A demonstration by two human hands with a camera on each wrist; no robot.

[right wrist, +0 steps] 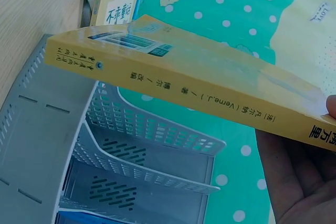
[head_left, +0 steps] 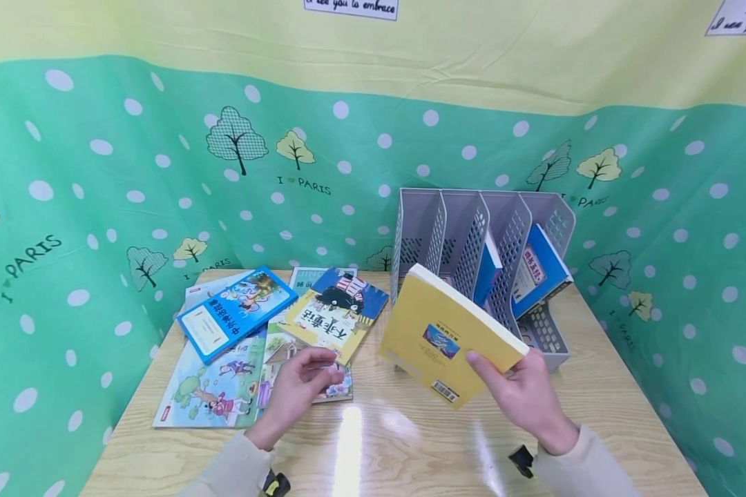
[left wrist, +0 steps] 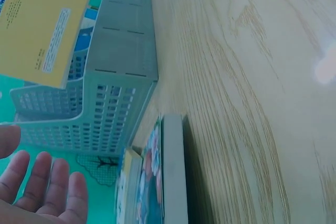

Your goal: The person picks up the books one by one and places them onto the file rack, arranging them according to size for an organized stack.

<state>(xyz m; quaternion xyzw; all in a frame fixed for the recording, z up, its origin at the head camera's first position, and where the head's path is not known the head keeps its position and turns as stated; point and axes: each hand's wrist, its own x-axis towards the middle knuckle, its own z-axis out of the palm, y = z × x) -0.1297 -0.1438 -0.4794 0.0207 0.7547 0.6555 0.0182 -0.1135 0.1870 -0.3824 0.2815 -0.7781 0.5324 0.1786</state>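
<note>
Flat, colourful paper books (head_left: 278, 351) lie left on the light wooden table (head_left: 628, 411); right, the grey perforated plastic rack (head_left: 460, 214), the thick yellow paperback (head_left: 447, 338) before it!

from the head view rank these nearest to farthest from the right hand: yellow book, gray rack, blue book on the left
1. Yellow book: in the right hand, extending to its left.
2. Gray rack: just beyond the hand.
3. Blue book: far off to the hand's left.
</note>
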